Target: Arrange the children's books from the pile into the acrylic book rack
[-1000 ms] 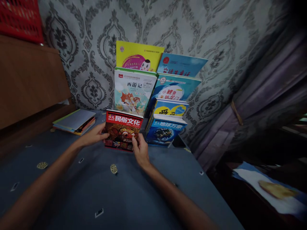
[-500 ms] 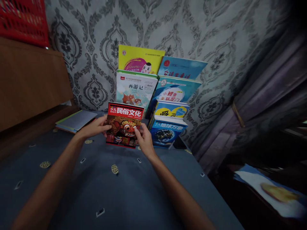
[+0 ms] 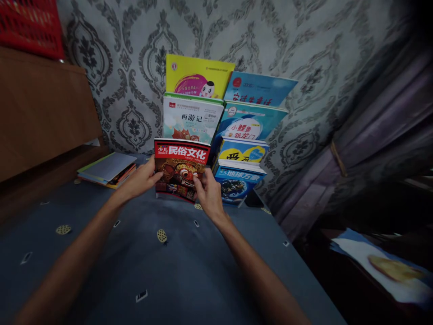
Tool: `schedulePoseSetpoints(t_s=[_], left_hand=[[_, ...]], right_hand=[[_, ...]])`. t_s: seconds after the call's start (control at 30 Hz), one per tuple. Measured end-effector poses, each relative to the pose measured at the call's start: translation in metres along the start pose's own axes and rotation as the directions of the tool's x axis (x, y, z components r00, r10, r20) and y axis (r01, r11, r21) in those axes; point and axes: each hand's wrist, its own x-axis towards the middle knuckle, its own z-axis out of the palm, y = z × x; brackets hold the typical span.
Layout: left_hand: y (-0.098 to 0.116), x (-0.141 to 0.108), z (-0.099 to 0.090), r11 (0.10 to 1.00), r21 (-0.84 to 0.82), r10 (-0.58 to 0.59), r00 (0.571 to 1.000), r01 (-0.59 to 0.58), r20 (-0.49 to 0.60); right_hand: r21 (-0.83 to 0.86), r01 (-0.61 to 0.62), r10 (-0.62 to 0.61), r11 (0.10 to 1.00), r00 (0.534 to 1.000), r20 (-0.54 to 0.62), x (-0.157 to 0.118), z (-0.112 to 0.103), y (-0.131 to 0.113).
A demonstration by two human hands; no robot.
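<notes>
A red-and-black book (image 3: 181, 164) with a dragon-like mask on its cover stands nearly upright between my hands. My left hand (image 3: 144, 177) grips its left edge, the thumb on the cover. At the right edge, my right hand (image 3: 210, 192) holds it with the thumb on the front. Directly behind it is a white book (image 3: 192, 118), its lower part hidden, and a yellow book (image 3: 199, 74) rises behind that. To the right, a blue globe book (image 3: 237, 185) stands in front of a yellow-and-blue book (image 3: 241, 152), a teal book (image 3: 253, 119) and a taller blue book (image 3: 260, 88).
A small pile of thin books (image 3: 107, 168) lies at the left on the dark blue tablecloth (image 3: 111, 271). A wooden panel (image 3: 43, 113) with a red basket (image 3: 30, 29) borders the left. Patterned wallpaper is behind; a tied curtain (image 3: 324, 158) hangs right.
The red-and-black book has moved slightly right and back, closer to the white book, with both hands still on it. The view has shifted a little.
</notes>
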Motion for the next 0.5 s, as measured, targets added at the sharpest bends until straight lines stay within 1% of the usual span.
schedulePoseSetpoints(t_s=[0.07,0.13,0.2,0.27,0.33,0.4,0.43,0.5], left_hand=[[0.0,-0.002,-0.002,0.999,-0.019,-0.041,0.999,0.041,0.022],[-0.002,-0.003,-0.003,0.993,-0.072,-0.086,0.996,0.088,0.036],[-0.004,-0.004,-0.004,0.983,-0.13,-0.125,0.992,0.127,0.024],[-0.003,-0.004,-0.005,0.975,-0.165,-0.152,0.988,0.147,-0.015],[0.0,-0.004,-0.006,0.976,-0.154,-0.164,0.984,0.153,-0.066],[0.002,-0.003,-0.008,0.984,-0.096,-0.162,0.982,0.152,-0.102],[0.002,-0.003,-0.009,0.987,-0.065,-0.154,0.982,0.148,-0.107],[0.001,-0.004,-0.012,0.991,-0.032,-0.13,0.989,0.129,-0.066]], right_hand=[[0.082,-0.019,0.014,0.996,0.998,0.061,0.001,-0.001,-0.001],[0.171,-0.048,0.025,0.984,0.991,0.131,0.002,-0.002,-0.004],[0.236,-0.071,0.026,0.969,0.982,0.187,0.002,-0.003,-0.008],[0.289,-0.088,0.016,0.953,0.97,0.243,0.001,-0.002,-0.011],[0.332,-0.107,0.0,0.937,0.952,0.306,-0.001,0.0,-0.014],[0.338,-0.109,-0.024,0.935,0.93,0.366,-0.005,0.003,-0.017],[0.33,-0.104,-0.035,0.938,0.92,0.39,-0.007,0.004,-0.018],[0.327,-0.109,-0.048,0.939,0.899,0.436,-0.011,0.007,-0.021]])
